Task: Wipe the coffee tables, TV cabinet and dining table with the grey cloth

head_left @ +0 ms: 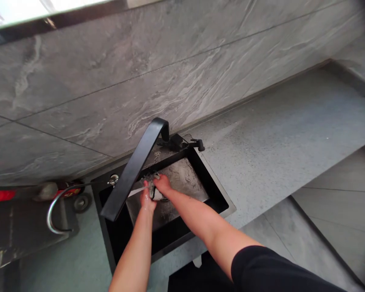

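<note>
Both my hands are low in the black sink [167,245], close together beside the black faucet [134,166]. Between them is a small whitish thing with a dark curved edge [158,195]; my fingers cover much of it, and its kind cannot be made out. My left hand [146,198] is closed on its left side, thumb up. From above, my right hand [162,184] grips its far side, fingers curled. A pale strip [136,191] runs from beneath the faucet to my left thumb; whether it is water is unclear. Water splashes around my fingers.
The faucet's long bar crosses the sink's left part. A small black spray head [198,144] sits at the back right corner. Grey counter [261,134] stretches right along the marbled wall. Left are a curved metal pipe [50,215] and a red object [3,195].
</note>
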### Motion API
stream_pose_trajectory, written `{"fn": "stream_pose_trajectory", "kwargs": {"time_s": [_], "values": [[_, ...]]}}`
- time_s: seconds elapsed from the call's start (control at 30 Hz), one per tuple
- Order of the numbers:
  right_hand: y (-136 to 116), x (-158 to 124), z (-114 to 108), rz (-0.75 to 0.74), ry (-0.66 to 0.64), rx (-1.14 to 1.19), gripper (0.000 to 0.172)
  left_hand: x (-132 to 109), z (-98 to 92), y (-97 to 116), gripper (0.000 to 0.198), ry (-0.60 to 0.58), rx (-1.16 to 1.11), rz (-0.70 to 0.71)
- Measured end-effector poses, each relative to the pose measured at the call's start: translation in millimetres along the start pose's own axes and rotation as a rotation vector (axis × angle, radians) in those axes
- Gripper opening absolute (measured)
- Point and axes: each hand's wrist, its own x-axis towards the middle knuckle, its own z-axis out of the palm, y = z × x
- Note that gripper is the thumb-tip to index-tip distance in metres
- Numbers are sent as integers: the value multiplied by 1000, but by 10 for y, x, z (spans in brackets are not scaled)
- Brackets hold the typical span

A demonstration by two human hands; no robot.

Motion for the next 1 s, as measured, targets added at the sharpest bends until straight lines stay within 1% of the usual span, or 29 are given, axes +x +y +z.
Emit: {"fn": "stream_pose_trajectory", "kwargs": {"time_s": [0.03,0.07,0.1,0.17,0.2,0.27,0.33,0.37,0.4,0.47,0.53,0.6,0.7,0.73,0.77,0.83,0.9,0.97,1.0], "values": [[-44,42,-72,30,-44,20,20,-56,-44,96,20,46,4,51],[-71,61,-147,72,-101,43,22,-114,-96,216,22,80,12,104],[-85,58,-223,115,-168,69,26,-177,-151,347,28,97,19,148],[-84,12,-351,189,-318,119,38,-313,-253,600,40,99,59,248],[-76,-20,-393,215,-389,142,45,-383,-292,704,43,111,101,319],[-44,-77,-419,245,-495,185,56,-512,-339,855,45,188,205,501],[13,-112,-374,256,-538,228,62,-612,-350,949,47,279,290,681],[52,-122,-334,256,-536,250,64,-651,-343,984,48,302,304,751],[97,-130,-286,257,-520,270,64,-685,-329,1015,47,301,302,812],[201,-141,-181,266,-470,298,61,-755,-279,1069,46,248,275,898],[302,-151,-78,286,-419,304,55,-845,-201,1108,44,184,242,920],[379,-162,8,306,-372,309,44,-960,-107,1132,43,141,228,893],[437,-189,86,320,-307,360,22,-1149,37,1155,43,152,226,834],[445,-204,100,324,-295,385,17,-1208,80,1161,43,160,224,816],[449,-222,111,327,-290,409,17,-1262,120,1166,42,159,222,800],[451,-267,139,325,-291,457,25,-1345,184,1167,38,120,212,767],[447,-309,185,334,-337,536,39,-1381,219,1152,35,51,168,704],[434,-326,240,339,-402,639,48,-1350,208,1126,35,12,105,611],[423,-321,258,322,-405,687,49,-1304,181,1114,36,17,76,570]]}}
